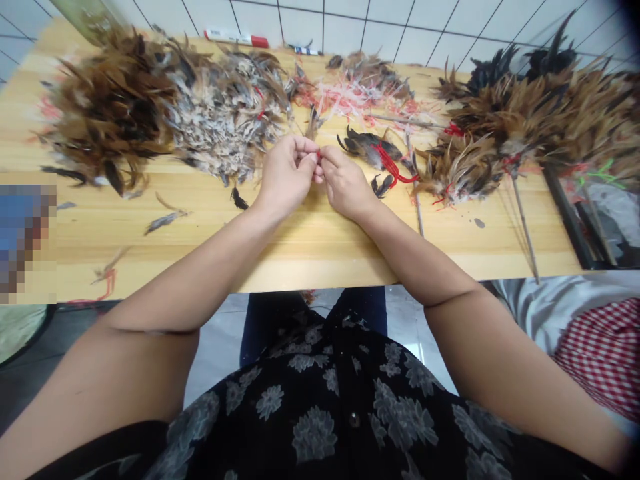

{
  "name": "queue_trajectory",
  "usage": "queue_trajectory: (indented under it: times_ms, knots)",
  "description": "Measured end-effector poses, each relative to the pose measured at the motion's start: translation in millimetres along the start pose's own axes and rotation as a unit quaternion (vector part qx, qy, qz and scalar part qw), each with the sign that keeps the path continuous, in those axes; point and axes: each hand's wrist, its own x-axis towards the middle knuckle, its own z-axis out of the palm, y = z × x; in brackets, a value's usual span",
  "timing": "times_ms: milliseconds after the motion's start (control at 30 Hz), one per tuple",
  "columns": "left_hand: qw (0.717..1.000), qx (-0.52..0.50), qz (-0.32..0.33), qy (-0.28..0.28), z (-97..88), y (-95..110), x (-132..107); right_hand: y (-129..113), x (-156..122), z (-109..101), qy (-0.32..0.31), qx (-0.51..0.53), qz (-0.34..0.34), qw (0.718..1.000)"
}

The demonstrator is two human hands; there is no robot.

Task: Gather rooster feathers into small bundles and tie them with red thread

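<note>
My left hand (pixel 290 175) and my right hand (pixel 349 183) meet fingertip to fingertip above the wooden table. Both are closed in a pinch. A small bunch of feathers (pixel 313 124) sticks up just beyond the left fingers, its base hidden by them. A bit of red thread (pixel 319 154) shows between the fingertips of both hands. Close to the right hand lie a dark feather bunch (pixel 367 148) and a loop of red string (pixel 393 170). Left of my left hand spreads a large heap of grey-white and brown feathers (pixel 215 127).
A brown feather heap (pixel 113 100) fills the back left. Pink shredded strips (pixel 345 98) lie at the back centre. Feather dusters on thin sticks (pixel 524 223) pile up at the right, beside a dark-edged tray (pixel 567 220). Markers (pixel 235 38) lie by the tiled wall.
</note>
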Motion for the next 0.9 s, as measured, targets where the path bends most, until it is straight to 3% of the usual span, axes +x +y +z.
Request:
queue_trajectory:
  times_ms: [133,233,433,700,900]
  knots:
    - [1.000,-0.013,0.007,-0.009,-2.1,7,-4,17,4,7,0.014,-0.016,-0.068,0.997]
    - [0.999,-0.024,0.008,-0.021,-3.8,11,-6,14,1,8,0.015,-0.017,-0.065,0.998]
    - [1.000,-0.019,-0.009,-0.012,-3.9,15,-5,-9,-9,7,0.002,0.001,0.005,1.000]
    - [0.999,-0.053,0.006,0.012,2.5,26,-11,-13,-7,18,0.078,0.003,0.059,0.995]
    - [0.995,-0.087,-0.052,0.000,6.9,47,-15,-16,-1,18,0.132,0.098,0.168,0.972]
